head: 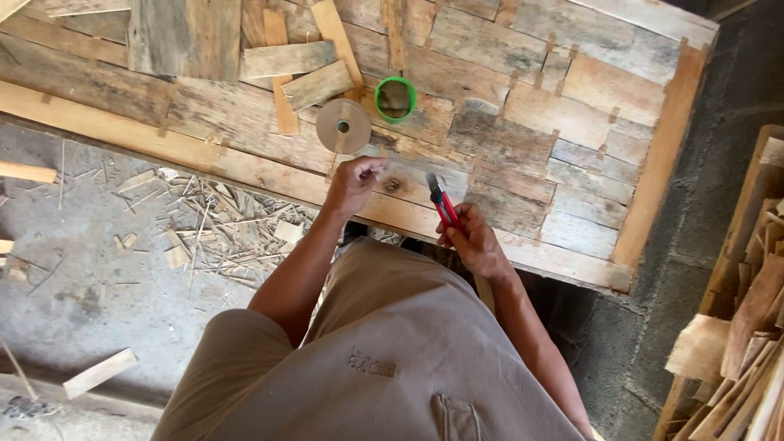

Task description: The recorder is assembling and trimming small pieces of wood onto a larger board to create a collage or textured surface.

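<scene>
My left hand [356,183] is closed with the fingertips pinched together over the near edge of a wooden panel [523,139] made of patchwork planks; what it pinches is too small to tell. My right hand [474,242] grips red-handled pliers [442,204], jaws pointing up toward the panel. Just beyond the left hand lies a flat brown roll of tape [343,126] and a green ring-shaped roll [396,100]. Loose short planks [287,60] lie on the panel behind them.
Wood scraps and splinters [208,229] litter the concrete floor at left. A stack of cut wood pieces [743,327] stands at right. My khaki trousers [384,359] fill the bottom of the view.
</scene>
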